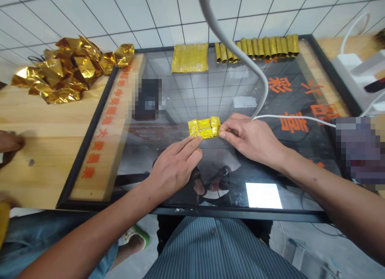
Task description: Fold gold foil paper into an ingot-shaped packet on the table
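A small folded piece of gold foil paper (205, 127) lies on the glass-topped table (180, 98) in the middle. My left hand (176, 166) presses its extended fingers against the piece's left end. My right hand (249, 138) pinches its right end with thumb and fingers closed. Both hands rest low on the glass.
A flat stack of gold sheets (190, 57) and a row of rolled gold tubes (258, 48) lie at the far edge. A heap of folded gold pieces (69, 68) sits far left. A grey cable (240, 54) hangs over the table. Another person's hand (9, 144) is at the left edge.
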The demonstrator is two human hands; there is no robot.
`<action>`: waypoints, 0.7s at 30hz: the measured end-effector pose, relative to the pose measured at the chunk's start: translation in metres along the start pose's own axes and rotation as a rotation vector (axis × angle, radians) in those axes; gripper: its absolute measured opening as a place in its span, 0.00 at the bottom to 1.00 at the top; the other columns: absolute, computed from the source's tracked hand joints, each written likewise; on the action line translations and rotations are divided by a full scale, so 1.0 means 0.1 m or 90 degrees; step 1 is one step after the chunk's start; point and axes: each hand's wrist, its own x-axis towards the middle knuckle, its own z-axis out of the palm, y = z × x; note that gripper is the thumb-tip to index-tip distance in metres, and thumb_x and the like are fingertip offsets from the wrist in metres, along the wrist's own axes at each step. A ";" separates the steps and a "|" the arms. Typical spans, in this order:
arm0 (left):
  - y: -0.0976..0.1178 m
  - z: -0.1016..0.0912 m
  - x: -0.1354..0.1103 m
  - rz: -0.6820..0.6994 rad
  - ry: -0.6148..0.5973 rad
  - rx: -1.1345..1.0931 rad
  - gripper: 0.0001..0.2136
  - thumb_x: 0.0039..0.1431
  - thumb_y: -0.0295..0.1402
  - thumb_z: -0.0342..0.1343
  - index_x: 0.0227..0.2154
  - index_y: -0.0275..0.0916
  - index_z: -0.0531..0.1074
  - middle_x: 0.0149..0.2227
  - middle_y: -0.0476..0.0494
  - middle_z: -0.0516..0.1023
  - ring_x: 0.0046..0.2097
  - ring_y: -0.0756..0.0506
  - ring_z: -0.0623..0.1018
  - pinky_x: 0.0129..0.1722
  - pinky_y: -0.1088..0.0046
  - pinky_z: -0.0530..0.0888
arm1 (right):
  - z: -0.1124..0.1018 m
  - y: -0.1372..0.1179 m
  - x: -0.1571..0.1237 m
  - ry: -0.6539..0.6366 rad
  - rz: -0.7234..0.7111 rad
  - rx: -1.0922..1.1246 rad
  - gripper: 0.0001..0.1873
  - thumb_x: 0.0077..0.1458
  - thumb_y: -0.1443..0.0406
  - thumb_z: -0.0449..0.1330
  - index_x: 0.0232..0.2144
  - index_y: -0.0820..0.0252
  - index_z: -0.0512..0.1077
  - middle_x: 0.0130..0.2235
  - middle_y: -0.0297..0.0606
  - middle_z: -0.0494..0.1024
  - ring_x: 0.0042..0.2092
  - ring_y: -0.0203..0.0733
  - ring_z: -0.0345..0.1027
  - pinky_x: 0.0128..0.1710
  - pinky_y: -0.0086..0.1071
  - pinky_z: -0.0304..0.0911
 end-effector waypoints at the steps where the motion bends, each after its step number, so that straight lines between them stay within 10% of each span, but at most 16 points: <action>1: 0.00 0.00 0.01 0.001 0.004 -0.001 0.14 0.72 0.21 0.46 0.45 0.38 0.77 0.65 0.35 0.79 0.65 0.36 0.80 0.60 0.56 0.81 | 0.01 0.01 0.00 0.000 -0.003 -0.006 0.10 0.71 0.59 0.59 0.42 0.54 0.79 0.43 0.37 0.83 0.42 0.44 0.75 0.38 0.38 0.61; 12: -0.01 -0.11 0.33 -0.116 -0.001 0.004 0.09 0.71 0.27 0.52 0.38 0.42 0.77 0.35 0.45 0.85 0.39 0.42 0.82 0.42 0.62 0.77 | -0.04 0.02 0.01 -0.023 -0.015 0.008 0.05 0.66 0.61 0.62 0.40 0.53 0.78 0.43 0.34 0.81 0.38 0.41 0.74 0.36 0.35 0.61; 21: 0.00 0.01 0.45 -0.111 0.002 -0.042 0.10 0.73 0.26 0.50 0.37 0.41 0.75 0.37 0.43 0.80 0.41 0.42 0.78 0.45 0.63 0.76 | -0.06 0.02 0.04 -0.047 -0.012 0.015 0.05 0.66 0.60 0.63 0.41 0.51 0.78 0.42 0.33 0.82 0.40 0.42 0.75 0.36 0.35 0.61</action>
